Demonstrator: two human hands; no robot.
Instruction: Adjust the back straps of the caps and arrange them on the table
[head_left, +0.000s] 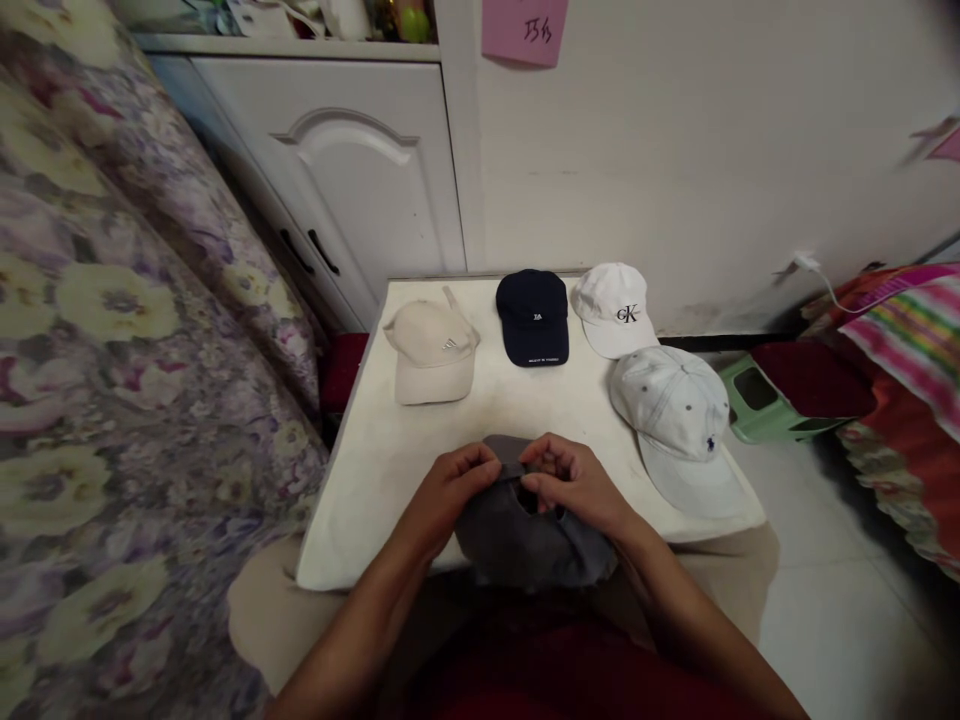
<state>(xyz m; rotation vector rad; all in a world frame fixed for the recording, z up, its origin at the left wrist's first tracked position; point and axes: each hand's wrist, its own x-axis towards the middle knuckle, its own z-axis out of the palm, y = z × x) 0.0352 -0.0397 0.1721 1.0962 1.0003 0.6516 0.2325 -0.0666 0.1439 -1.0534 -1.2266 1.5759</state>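
The white curved-brim fabric cap (pixel 609 305) bears black "CK" lettering; the beige fabric cap (pixel 431 345), a slanted three-bar logo. White print on the navy fabric cap (pixel 531 300) is too small to read surely. Handwritten Chinese characters mark the pink paper sheet (pixel 510 30).

L hand (pixel 456 484) & R hand (pixel 585 487) pinch dk grey cap (pixel 495 535) at tabletop's (pixel 375 500) near edge; beige cap (pixel 429 335) nr far L corner, navy cap (pixel 532 300) & white cap (pixel 609 293) nr far edge, pale cap (pixel 671 400) nr R edge

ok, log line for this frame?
left hand: pinching gray cap at back strap | right hand: at same strap | on table: beige cap, navy cap, white cap, pale gray cap
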